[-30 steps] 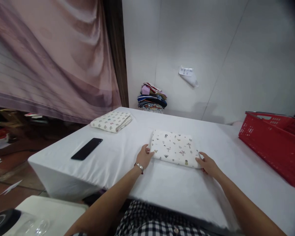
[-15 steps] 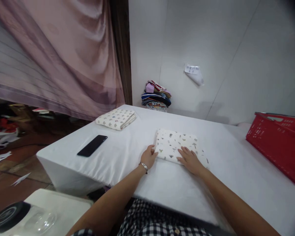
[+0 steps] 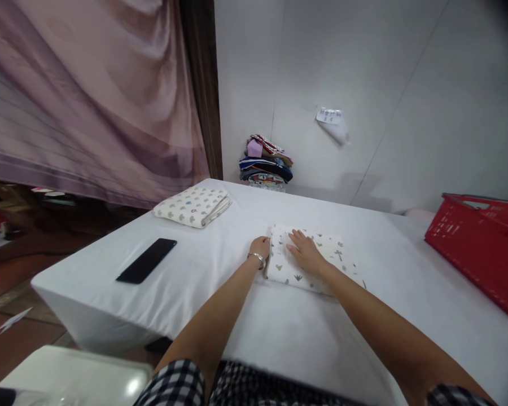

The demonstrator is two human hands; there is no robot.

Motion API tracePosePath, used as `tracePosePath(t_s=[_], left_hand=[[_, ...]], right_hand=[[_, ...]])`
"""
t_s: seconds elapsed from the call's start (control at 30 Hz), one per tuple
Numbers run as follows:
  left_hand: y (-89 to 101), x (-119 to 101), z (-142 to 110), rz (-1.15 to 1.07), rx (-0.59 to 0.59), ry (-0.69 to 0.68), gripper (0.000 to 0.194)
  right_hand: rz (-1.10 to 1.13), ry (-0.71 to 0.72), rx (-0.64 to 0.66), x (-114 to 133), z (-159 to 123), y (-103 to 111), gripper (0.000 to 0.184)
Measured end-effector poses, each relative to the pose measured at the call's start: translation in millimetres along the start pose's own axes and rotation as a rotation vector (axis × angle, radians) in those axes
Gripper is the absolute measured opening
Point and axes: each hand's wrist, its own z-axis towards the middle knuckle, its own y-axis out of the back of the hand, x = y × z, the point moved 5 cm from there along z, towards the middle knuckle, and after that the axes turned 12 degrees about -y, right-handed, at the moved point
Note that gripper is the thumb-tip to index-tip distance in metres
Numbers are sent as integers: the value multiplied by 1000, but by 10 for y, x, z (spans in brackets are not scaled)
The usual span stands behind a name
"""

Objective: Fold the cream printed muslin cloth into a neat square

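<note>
A folded white cloth (image 3: 285,272) printed with small plants and palm trees lies flat on the white-covered table (image 3: 275,327). My left hand (image 3: 260,247) is at its left edge, fingers curled closed against the fold, and the fingertips are partly hidden. Across the upper left part of the cloth rests my right hand (image 3: 307,252), palm down with the fingers stretched out. Another folded cream cloth (image 3: 190,207) with a grey pattern lies apart at the table's far left.
A black phone (image 3: 147,261) lies on the left of the table. A red plastic basket (image 3: 478,248) stands at the right. Stacked folded fabrics (image 3: 266,163) sit by the wall behind the table. A pink curtain (image 3: 122,101) hangs at the left, above a white machine (image 3: 80,372).
My left hand has moved up along the cloth's left edge and closed its fingers. The right hand has slid up and left over the cloth. The view has shifted slightly.
</note>
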Motion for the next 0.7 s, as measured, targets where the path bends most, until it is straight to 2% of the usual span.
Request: tracePosePath(t_s=[0.17, 0.43, 0.6, 0.7], left_hand=[[-85, 16, -18, 1, 36, -57, 28], [-104, 78, -26, 77, 70, -86, 32], [-62, 64, -39, 32, 34, -86, 31], [-59, 52, -45, 25, 12, -78, 32]], right_hand=[[4, -43, -48, 73, 359, -82, 48], [-2, -50, -93, 275, 839, -255, 43], [51, -94, -49, 250, 1159, -268, 39], [55, -95, 34, 228, 1324, -267, 36]])
